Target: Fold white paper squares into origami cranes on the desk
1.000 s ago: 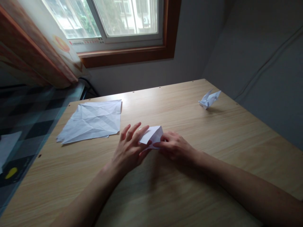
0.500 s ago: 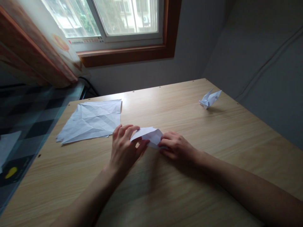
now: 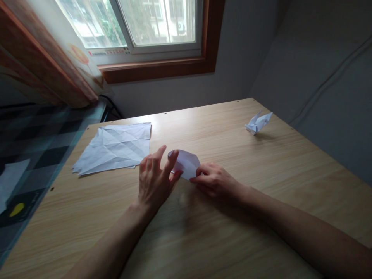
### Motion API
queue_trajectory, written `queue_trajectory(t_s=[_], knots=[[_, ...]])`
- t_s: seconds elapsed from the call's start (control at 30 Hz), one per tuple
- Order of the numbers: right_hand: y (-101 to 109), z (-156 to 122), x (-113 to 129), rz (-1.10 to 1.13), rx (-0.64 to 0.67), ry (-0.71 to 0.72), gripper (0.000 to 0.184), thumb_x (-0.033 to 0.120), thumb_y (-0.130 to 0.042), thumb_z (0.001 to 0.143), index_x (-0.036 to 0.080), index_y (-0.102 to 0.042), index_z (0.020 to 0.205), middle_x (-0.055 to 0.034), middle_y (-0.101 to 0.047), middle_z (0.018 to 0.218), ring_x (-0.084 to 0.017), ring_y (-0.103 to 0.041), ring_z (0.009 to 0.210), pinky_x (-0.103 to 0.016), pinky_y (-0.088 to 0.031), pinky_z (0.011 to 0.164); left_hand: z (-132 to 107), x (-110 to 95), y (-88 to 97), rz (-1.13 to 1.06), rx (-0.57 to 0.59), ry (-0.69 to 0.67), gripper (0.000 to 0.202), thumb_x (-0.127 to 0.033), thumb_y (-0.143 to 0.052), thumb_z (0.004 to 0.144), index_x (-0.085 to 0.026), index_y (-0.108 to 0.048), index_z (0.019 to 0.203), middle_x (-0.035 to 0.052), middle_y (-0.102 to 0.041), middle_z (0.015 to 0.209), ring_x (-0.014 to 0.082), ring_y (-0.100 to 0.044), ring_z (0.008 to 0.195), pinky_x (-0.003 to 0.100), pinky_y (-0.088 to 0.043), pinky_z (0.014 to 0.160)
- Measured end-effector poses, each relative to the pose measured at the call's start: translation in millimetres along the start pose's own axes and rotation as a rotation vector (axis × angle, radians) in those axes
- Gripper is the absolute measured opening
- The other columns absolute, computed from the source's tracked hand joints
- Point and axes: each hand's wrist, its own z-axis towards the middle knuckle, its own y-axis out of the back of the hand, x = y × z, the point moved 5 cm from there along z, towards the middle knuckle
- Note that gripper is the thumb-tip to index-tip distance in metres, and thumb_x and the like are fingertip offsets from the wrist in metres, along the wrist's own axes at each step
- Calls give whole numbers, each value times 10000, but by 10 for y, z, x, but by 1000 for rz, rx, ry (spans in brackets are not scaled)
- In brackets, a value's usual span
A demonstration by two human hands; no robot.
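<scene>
A small piece of folded white paper (image 3: 187, 162) lies on the wooden table (image 3: 261, 186) in front of me. My right hand (image 3: 213, 180) pinches its right corner against the table, fingers closed. My left hand (image 3: 154, 180) is at its left side with fingers raised and spread; the thumb and a fingertip touch the paper's left edge, lifting a flap.
A stack of creased white paper sheets (image 3: 116, 147) lies at the left of the table. A finished white paper crane (image 3: 257, 122) stands at the far right, near the wall. A window with a wooden frame (image 3: 159, 68) and a curtain (image 3: 43, 62) are behind.
My left hand's fingers curled onto the paper's left flap half a second ago, then spread upward again now. The folded paper has changed shape, its flap rounded up. My right hand stayed put.
</scene>
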Motion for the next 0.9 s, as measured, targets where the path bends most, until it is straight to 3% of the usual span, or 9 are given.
queue_trajectory(t_s=[0.17, 0.27, 0.37, 0.43, 0.5, 0.57, 0.63, 0.73, 0.9], knots=[[2, 9, 20, 4, 24, 30, 199, 220, -581, 879, 209, -700, 1039, -68, -641, 950, -180, -549, 810, -316, -421, 715, -26, 144, -24, -197, -136, 152, 972, -310, -709, 828, -230, -45, 1533, 172, -582, 1276, 257, -644, 960, 417, -471, 863], [-6, 6, 31, -1, 36, 64, 209, 226, -582, 878, 209, -698, 1051, -70, -636, 955, -171, -544, 789, -314, -428, 714, -15, 192, -80, -242, -96, 200, 758, -307, -695, 839, -214, -285, 1469, 132, -640, 1180, 252, -646, 953, 401, -479, 841], [-16, -4, 39, -4, 38, 86, 220, 226, -572, 882, 205, -694, 1063, -72, -635, 960, -168, -540, 788, -314, -435, 719, 2, 202, -58, -226, -85, 192, 342, -265, -679, 852, -214, -578, 1175, 76, -678, 1027, 240, -637, 917, 382, -481, 816], [-21, -9, 50, -10, 30, 89, 233, 226, -580, 872, 205, -691, 1075, -72, -636, 961, -172, -537, 792, -316, -435, 718, 2, 186, 29, -218, -141, 173, 256, -232, -679, 846, -216, -600, 1089, 65, -670, 993, 230, -624, 895, 375, -477, 801], [-24, -10, 68, -27, 24, 76, 249, 230, -588, 865, 198, -684, 1093, -78, -636, 960, -178, -534, 794, -320, -434, 712, -9, 120, 160, -209, -242, 109, 314, -205, -703, 815, -209, -578, 1103, 75, -649, 991, 229, -605, 898, 370, -474, 784], [-26, -6, 90, -53, 25, 47, 262, 244, -580, 882, 189, -670, 1122, -85, -635, 952, -182, -534, 794, -325, -434, 713, -18, -32, 261, -244, -281, -72, 289, -166, -709, 788, -208, -578, 1042, 45, -641, 893, 201, -591, 813, 349, -470, 750], [-23, 1, 110, -76, 24, 9, 236, 263, -560, 909, 174, -670, 1098, -91, -635, 933, -183, -536, 789, -329, -435, 724, -17, -227, 229, -332, -98, -295, 176, -175, -652, 824, -192, -590, 988, 37, -658, 850, 185, -589, 766, 325, -463, 694], [-13, 7, 124, -90, 26, -36, 189, 276, -557, 915, 147, -677, 983, -100, -635, 899, -186, -544, 775, -331, -442, 727, -15, -356, 108, -383, 137, -383, 166, -268, -568, 897, -171, -615, 1024, 64, -695, 924, 198, -614, 803, 333, -474, 683], [71, -17, 76, -47, -39, 55, 221, 147, -532, 880, 149, -646, 1068, -81, -667, 906, -184, -581, 802, -311, -460, 723, -10, -305, -10, -406, 210, -335, 215, -301, -557, 908, -159, -647, 1042, 91, -717, 1007, 220, -660, 844, 369, -523, 722]])
